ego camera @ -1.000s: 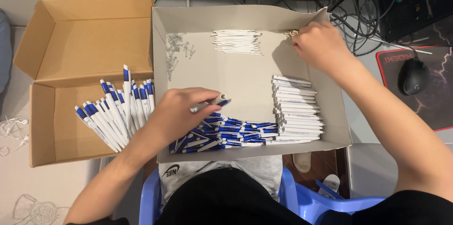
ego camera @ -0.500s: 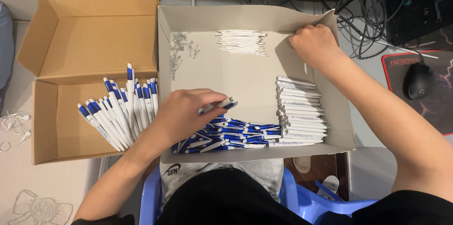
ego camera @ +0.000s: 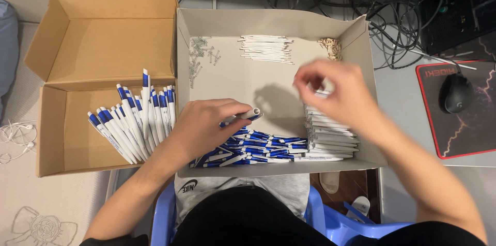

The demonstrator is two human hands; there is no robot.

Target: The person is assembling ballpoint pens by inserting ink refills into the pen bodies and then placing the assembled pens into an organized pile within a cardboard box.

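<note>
Two hands over an open grey box (ego camera: 268, 23), near edge seemingly overhanging the lap. Left hand (ego camera: 204, 130) curled low over a heap of blue-and-white pen parts (ego camera: 261, 149), fingers (ego camera: 232, 113) closed round one pen barrel (ego camera: 247, 116), open end pointing right. Right hand (ego camera: 338, 93) raised above a stack of white barrels (ego camera: 330, 140), smeared by motion; fingertips drawn together, but cannot tell whether pinching anything.

Further back on the box floor: a row of thin white refills (ego camera: 266, 49), scattered small springs (ego camera: 199, 56) and a little clump of tan bits (ego camera: 330, 45). To the left, a brown carton (ego camera: 51, 132) with finished pens (ego camera: 135, 117) fanned loosely. To the right, a mouse (ego camera: 457, 92) on a red-edged pad on the worktop (ego camera: 403, 96).

Likely trouble, as a judgement:
- Small piece lost from the right fingertips at that speed, dropped among the heap or the springs and hard to find again.
- Barrel held near its end only; liable to twist or slip under a sideways push.
- White stack clipped by the right wrist, toppled into the blue heap, sorts mixed.
- Box tipped forward off the lap by left forearm weight on the near wall.
</note>
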